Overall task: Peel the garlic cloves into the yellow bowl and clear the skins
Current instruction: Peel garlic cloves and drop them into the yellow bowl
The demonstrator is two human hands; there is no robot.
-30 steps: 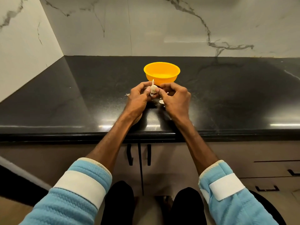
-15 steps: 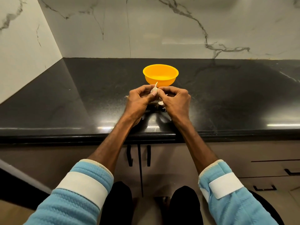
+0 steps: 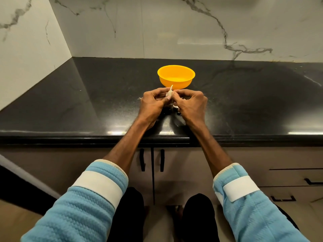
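Note:
A yellow bowl point(image 3: 176, 76) stands on the black countertop point(image 3: 87, 105), just beyond my hands. My left hand point(image 3: 152, 105) and my right hand point(image 3: 191, 106) meet in front of it, fingers pinched together on a white garlic clove point(image 3: 169, 93) whose thin pointed tip sticks up between them. Small pale bits of garlic or skin point(image 3: 175, 107) lie on the counter under my hands, partly hidden by my fingers. A tiny scrap of skin point(image 3: 139, 98) lies just left of my left hand. I cannot see whether anything is inside the bowl.
The counter runs into a corner with white marbled walls point(image 3: 174, 28) at the back and left. Its front edge point(image 3: 70, 137) is below my wrists, with cabinet doors and black handles point(image 3: 142, 159) underneath and drawers at the right.
Both hands have stayed together on the clove, shifting slightly; the clove's tip has tilted a little to the right between my fingers. The bowl has not moved.

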